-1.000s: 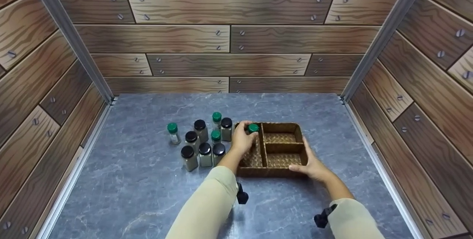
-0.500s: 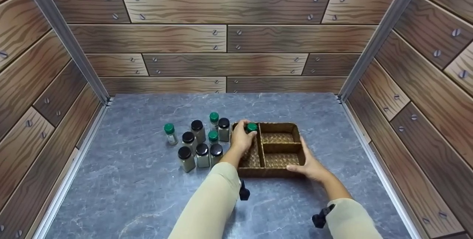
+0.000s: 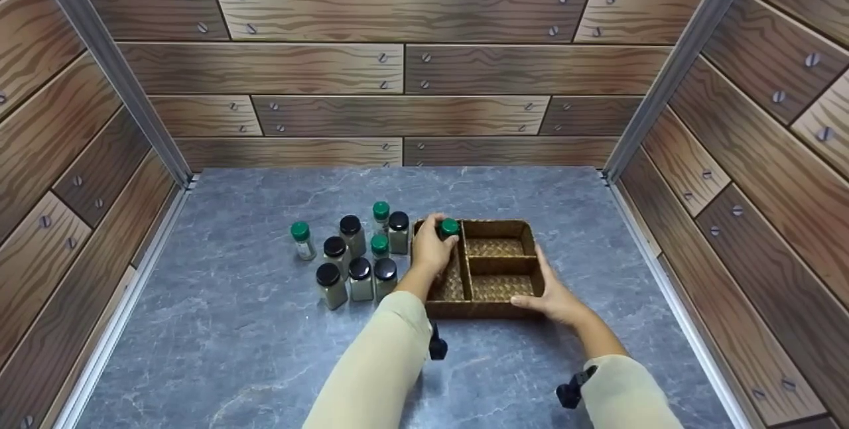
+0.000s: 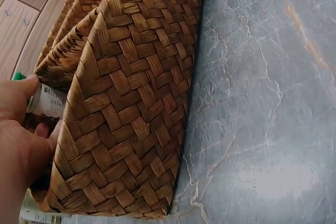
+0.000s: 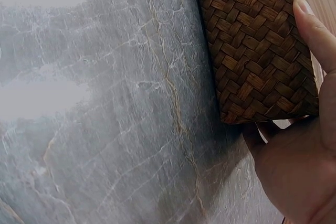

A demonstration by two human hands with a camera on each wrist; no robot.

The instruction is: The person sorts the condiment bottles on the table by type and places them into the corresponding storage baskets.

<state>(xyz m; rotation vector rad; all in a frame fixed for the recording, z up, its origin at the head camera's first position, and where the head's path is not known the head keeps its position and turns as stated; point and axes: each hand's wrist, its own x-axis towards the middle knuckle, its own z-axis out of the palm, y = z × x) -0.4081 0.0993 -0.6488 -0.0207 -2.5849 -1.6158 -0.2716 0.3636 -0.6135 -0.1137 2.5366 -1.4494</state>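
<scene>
A brown woven basket [image 3: 487, 309] with three compartments stands on the table. My left hand [image 3: 432, 253] reaches into its long left compartment and holds a green-capped spice jar [image 3: 449, 227] near the far end. In the left wrist view the thumb lies on this jar [image 4: 50, 100], whose pale label shows beside the woven wall. The jar's lower part is hidden. My right hand [image 3: 560, 300] grips the basket's near right corner, its thumb over the front rim and its fingers along the right side. The right wrist view shows this hand [image 5: 294, 166] around the basket's corner [image 5: 257, 51].
Left of the basket several spice jars stand upright in a loose group, with black-capped jars [image 3: 331, 286] and green-capped jars [image 3: 381, 213] mixed. One green-capped jar [image 3: 302, 241] stands apart at the far left. Wood-patterned walls [image 3: 404, 67] enclose the grey marbled table [image 3: 252, 349].
The head view has turned slightly, so everything sits a little further left in it. Both hands keep their places, the left on the jar and the right on the basket.
</scene>
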